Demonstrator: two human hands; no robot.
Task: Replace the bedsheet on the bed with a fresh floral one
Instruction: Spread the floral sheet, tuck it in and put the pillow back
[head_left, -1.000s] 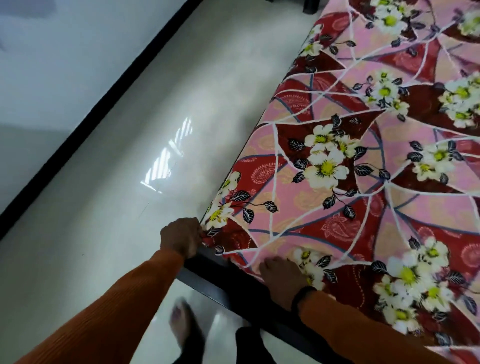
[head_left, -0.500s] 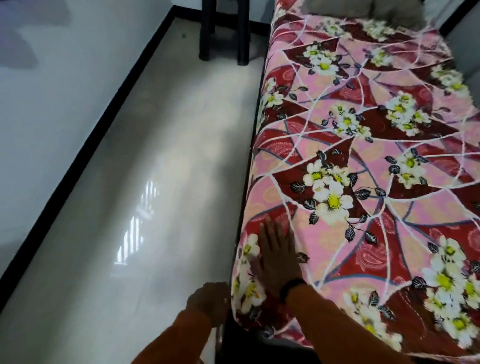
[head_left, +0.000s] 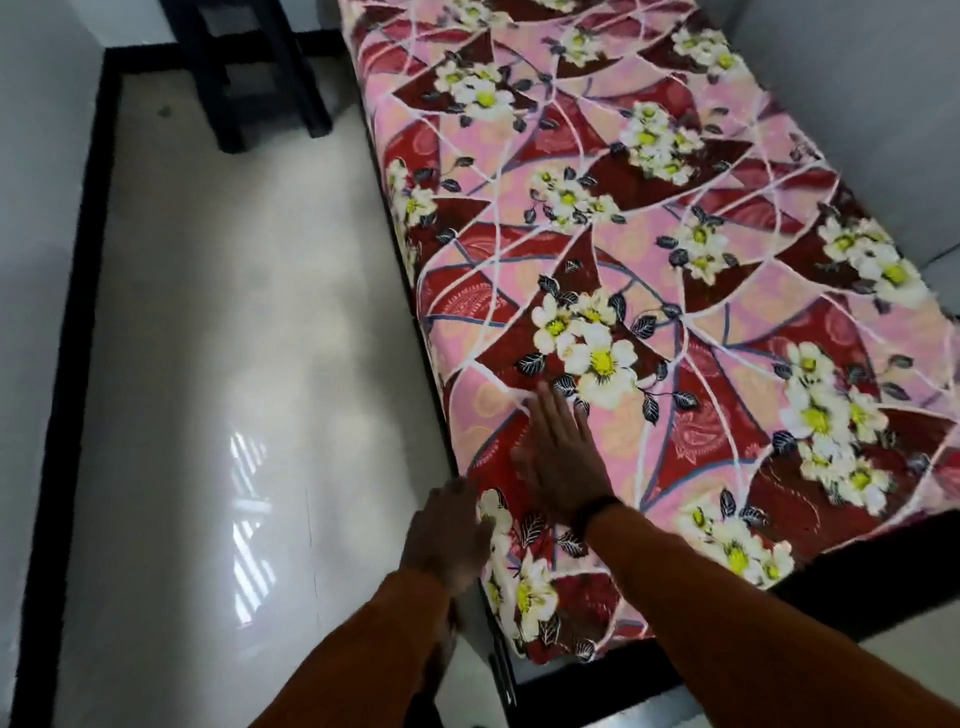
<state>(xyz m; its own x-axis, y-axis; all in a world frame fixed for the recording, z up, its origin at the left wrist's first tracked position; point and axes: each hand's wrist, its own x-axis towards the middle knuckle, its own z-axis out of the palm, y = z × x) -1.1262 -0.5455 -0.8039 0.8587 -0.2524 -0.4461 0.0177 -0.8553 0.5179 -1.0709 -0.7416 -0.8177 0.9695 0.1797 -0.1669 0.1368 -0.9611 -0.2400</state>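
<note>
Now floral bedsheet (head_left: 649, 291), smooth, pink-maroon.

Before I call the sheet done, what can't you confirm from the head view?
- Head end of the floral sheet: cut off by the top edge of the head view.
- Left hand at the near corner: motion-blurred, its fingers unclear.
- Tuck under the near corner: hidden by the draped sheet and the dark bed frame.
- Right hand lies flat, covering the cloth beneath.

The floral bedsheet (head_left: 649, 291) is pink and dark red with white and yellow flowers. It lies spread flat over the whole bed (head_left: 857, 582), and its near corner hangs down over the dark frame.
</note>
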